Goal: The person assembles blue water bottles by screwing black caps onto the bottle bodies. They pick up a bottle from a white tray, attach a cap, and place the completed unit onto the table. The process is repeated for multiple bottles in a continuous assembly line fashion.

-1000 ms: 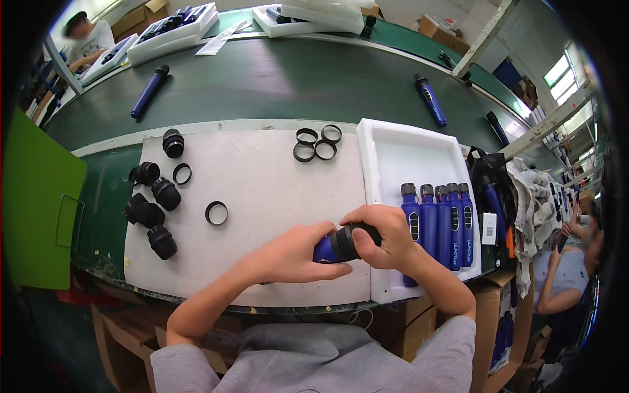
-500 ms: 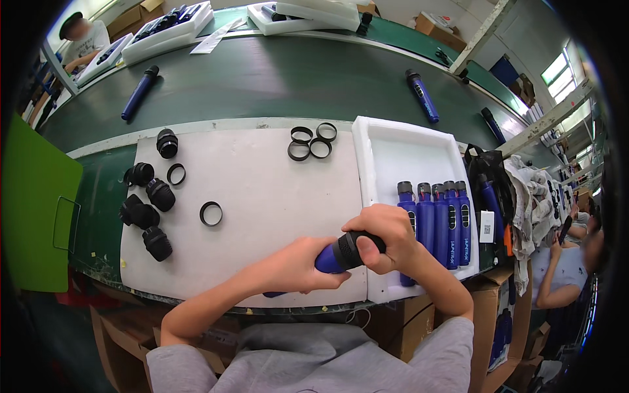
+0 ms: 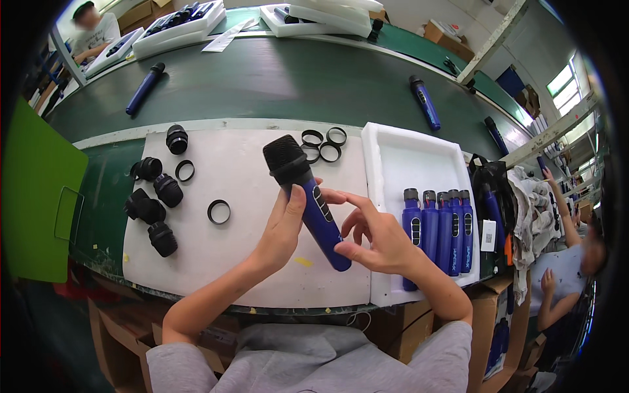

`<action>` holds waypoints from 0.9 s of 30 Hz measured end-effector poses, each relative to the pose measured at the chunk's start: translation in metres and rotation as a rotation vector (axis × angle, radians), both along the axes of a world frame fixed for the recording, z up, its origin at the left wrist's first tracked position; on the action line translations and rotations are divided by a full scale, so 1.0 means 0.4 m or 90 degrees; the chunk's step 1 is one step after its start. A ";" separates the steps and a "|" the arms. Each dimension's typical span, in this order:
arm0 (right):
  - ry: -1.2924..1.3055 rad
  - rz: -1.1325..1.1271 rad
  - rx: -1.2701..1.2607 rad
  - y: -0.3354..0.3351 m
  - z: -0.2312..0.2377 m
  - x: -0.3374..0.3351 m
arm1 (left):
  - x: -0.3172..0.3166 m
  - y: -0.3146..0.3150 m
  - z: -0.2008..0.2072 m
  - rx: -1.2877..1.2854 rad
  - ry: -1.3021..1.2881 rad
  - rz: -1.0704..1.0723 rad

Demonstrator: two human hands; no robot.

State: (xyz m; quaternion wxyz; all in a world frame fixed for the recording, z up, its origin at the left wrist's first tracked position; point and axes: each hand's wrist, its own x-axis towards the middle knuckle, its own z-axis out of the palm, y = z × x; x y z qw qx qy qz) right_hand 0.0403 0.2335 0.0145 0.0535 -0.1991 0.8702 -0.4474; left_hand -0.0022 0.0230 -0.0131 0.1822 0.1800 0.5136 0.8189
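My left hand [image 3: 282,226] is closed around a blue microphone [image 3: 316,219], its thumb along the side below the black mesh head. The microphone leans with its head up and to the left and its row of buttons facing up. Beside its lower body is my right hand [image 3: 380,239], fingers apart and loosely bent. Its thumb rests at the microphone's lower end, and the index finger reaches toward the button area. Several black microphone heads [image 3: 168,190] lie on the left of the pale work mat [image 3: 255,150], with loose black rings [image 3: 219,211] near them.
At right, a white foam tray [image 3: 413,141] holds several headless blue microphone bodies [image 3: 429,229]. More black rings [image 3: 337,136] lie beyond the held microphone. Single microphones lie on the green belt [image 3: 262,72] behind. A green panel [image 3: 39,196] stands left; co-workers sit far left and right.
The microphone has come up and left, swinging its head from right to upper left. My right hand has let go of the head and now sits by the lower body.
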 end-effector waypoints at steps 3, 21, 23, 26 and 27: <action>-0.056 0.037 0.050 -0.016 0.008 -0.004 | 0.004 -0.008 -0.005 0.008 0.018 0.047; 0.101 -0.324 -0.061 0.023 0.056 -0.354 | 0.011 -0.009 -0.091 -0.643 0.668 0.130; 0.338 -0.331 0.172 0.064 0.024 -0.484 | 0.012 -0.003 -0.096 -0.678 0.736 0.124; 0.437 -0.379 0.270 0.114 -0.058 -0.641 | 0.001 0.007 -0.099 -0.664 0.727 0.087; 0.431 -0.411 0.285 0.109 -0.082 -0.675 | 0.000 0.003 -0.101 -0.666 0.726 0.086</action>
